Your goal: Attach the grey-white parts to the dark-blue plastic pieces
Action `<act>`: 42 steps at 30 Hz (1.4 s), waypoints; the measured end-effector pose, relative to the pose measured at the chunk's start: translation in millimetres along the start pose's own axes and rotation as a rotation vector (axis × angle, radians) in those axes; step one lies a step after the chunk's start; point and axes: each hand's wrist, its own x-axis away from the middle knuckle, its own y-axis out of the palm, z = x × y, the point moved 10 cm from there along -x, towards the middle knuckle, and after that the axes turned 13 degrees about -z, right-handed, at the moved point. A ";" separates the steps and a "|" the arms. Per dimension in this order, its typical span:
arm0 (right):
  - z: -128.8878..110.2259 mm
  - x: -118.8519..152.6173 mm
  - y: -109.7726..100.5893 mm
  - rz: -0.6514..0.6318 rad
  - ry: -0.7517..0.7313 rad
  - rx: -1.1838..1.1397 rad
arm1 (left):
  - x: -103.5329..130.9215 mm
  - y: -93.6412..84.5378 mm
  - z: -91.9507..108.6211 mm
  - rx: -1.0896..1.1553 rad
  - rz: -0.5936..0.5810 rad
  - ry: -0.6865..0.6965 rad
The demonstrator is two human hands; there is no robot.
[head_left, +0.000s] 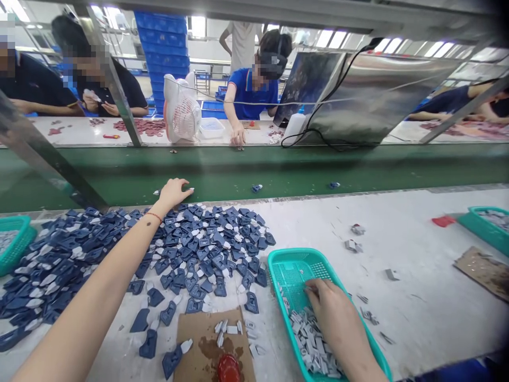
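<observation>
My left hand reaches over the far edge of a spread pile of dark blue parts with white tips. Its fingers are apart above the green belt, and nothing shows between them. Inside the green basket is my right hand, over small grey pieces. The fingers there are bent together, and their tips are too hidden to show what they hold. A cardboard piece near me bears a few grey pieces and a red object.
Two blue parts lie on the belt. Across it, a person in blue reaches to the belt edge. Metal posts rise at the left. Another green basket and cardboard are at the right.
</observation>
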 end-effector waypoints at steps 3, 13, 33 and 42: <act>-0.2 -0.1 -4.0 0.000 -0.005 -0.107 | 0.4 6.1 1.7 0.134 -0.012 -0.019; -2.9 4.5 -1.3 -0.008 -0.096 -0.239 | 87.0 -20.6 49.2 0.865 0.019 0.153; -9.1 10.7 -0.2 -0.079 -0.077 -0.200 | 332.0 101.6 2.0 1.174 -0.227 -0.158; -44.6 31.6 -25.6 0.016 -0.112 -0.290 | 362.1 124.2 -1.6 1.261 -0.156 -0.198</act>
